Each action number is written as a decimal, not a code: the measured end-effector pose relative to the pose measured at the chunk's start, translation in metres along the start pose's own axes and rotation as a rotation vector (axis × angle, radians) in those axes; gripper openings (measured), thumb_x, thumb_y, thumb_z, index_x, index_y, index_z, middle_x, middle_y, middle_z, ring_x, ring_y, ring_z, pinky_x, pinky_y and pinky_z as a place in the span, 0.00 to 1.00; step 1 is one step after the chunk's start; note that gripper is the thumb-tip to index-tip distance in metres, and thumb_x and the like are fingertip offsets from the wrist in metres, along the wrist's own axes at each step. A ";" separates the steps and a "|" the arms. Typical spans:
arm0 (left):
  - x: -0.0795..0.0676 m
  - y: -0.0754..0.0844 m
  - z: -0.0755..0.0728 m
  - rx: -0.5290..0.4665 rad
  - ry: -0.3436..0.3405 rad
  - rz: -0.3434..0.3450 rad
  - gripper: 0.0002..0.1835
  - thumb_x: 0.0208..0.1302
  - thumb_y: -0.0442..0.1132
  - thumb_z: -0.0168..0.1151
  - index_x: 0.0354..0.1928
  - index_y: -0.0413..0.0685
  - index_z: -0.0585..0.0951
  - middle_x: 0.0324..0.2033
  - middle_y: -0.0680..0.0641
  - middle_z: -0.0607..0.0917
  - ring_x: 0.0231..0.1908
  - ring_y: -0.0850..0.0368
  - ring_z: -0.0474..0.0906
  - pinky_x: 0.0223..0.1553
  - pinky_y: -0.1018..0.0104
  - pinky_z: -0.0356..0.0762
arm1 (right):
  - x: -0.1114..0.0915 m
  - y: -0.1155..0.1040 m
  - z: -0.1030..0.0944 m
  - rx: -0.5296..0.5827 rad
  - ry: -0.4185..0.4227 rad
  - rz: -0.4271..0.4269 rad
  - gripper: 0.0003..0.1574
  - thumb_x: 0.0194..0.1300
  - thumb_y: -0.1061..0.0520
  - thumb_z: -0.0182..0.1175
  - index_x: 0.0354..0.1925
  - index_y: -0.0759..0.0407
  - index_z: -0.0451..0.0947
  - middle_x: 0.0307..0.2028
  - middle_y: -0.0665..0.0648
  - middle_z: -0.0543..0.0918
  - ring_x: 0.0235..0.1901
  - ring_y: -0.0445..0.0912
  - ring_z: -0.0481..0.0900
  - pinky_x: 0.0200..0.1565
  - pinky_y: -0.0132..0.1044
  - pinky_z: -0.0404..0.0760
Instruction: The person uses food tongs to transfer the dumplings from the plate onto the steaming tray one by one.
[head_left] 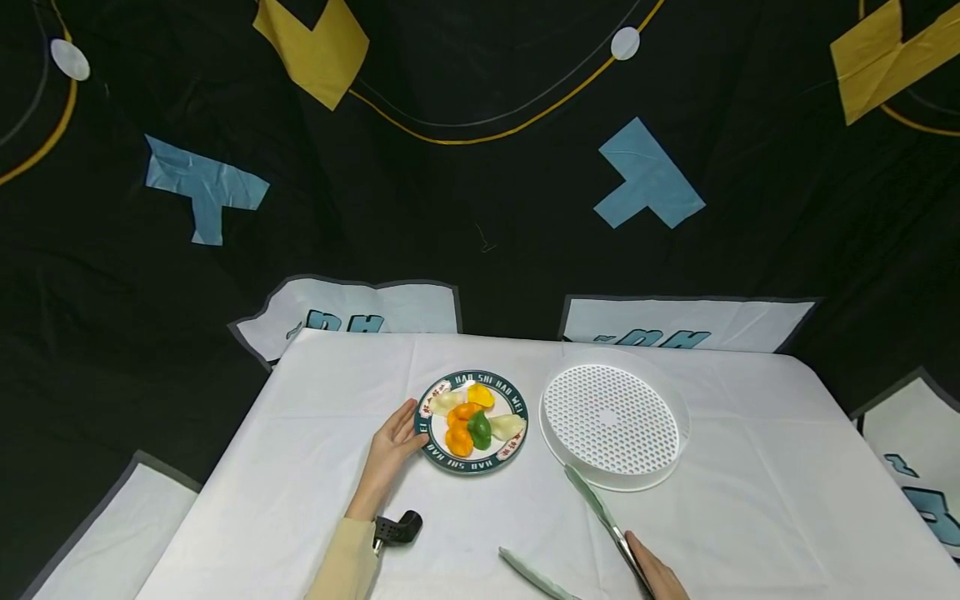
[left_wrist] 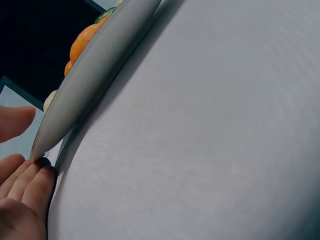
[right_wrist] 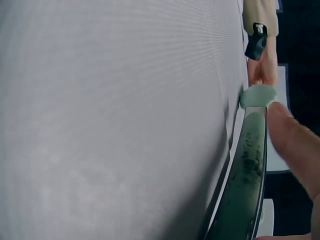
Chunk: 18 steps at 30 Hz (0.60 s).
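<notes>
My left hand (head_left: 393, 442) is at the left edge of a round plate (head_left: 467, 468) with a dark green lettered rim. Its fingers touch the edge, and in the left wrist view the thumb (left_wrist: 15, 122) stands apart above them. On the plate lie a yellow piece (head_left: 481, 395), orange lumpy pieces (head_left: 459, 440), a green piece (head_left: 479, 431) and pale pieces (head_left: 506, 427). At the bottom edge of the head view, my right hand (head_left: 656, 571) holds spread metal tongs (head_left: 618, 537) with pale green tips. The right wrist view shows the thumb (right_wrist: 295, 145) against one arm of the tongs.
A round white tray (head_left: 611, 417) with a perforated insert stands right of the plate, close to one tongs tip. White cloth (head_left: 757, 492) covers the table. Behind it hangs a black backdrop (head_left: 480, 208) with blue and yellow shapes.
</notes>
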<state>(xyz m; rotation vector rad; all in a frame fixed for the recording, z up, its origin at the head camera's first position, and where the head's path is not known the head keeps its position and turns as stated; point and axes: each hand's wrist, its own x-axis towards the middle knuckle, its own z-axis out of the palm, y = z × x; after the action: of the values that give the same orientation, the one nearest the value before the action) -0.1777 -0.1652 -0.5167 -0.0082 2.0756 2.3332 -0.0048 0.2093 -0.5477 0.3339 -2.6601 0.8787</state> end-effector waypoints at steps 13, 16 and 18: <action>-0.001 -0.003 -0.002 0.032 0.014 -0.014 0.37 0.59 0.21 0.56 0.70 0.31 0.56 0.69 0.32 0.58 0.68 0.41 0.56 0.61 0.68 0.66 | 0.002 0.004 0.001 -0.019 -0.015 -0.047 0.60 0.37 0.47 0.73 0.69 0.48 0.58 0.51 0.66 0.79 0.45 0.61 0.78 0.39 0.55 0.81; -0.001 -0.004 -0.002 0.037 0.019 -0.015 0.36 0.60 0.22 0.57 0.70 0.32 0.57 0.69 0.33 0.59 0.67 0.43 0.58 0.61 0.68 0.65 | 0.004 0.007 -0.002 0.011 -0.076 -0.044 0.64 0.38 0.46 0.73 0.70 0.30 0.50 0.52 0.67 0.78 0.45 0.63 0.77 0.39 0.56 0.80; 0.000 -0.004 -0.003 0.040 0.024 -0.013 0.36 0.60 0.22 0.57 0.70 0.33 0.57 0.69 0.34 0.60 0.67 0.45 0.59 0.62 0.68 0.65 | 0.006 0.009 -0.004 0.040 -0.130 -0.034 0.64 0.38 0.46 0.72 0.70 0.31 0.50 0.53 0.69 0.77 0.46 0.65 0.76 0.40 0.59 0.79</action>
<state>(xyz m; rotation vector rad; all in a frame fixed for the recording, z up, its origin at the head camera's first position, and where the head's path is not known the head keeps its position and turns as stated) -0.1772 -0.1675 -0.5207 -0.0491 2.1259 2.2953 -0.0121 0.2183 -0.5474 0.4597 -2.7486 0.9306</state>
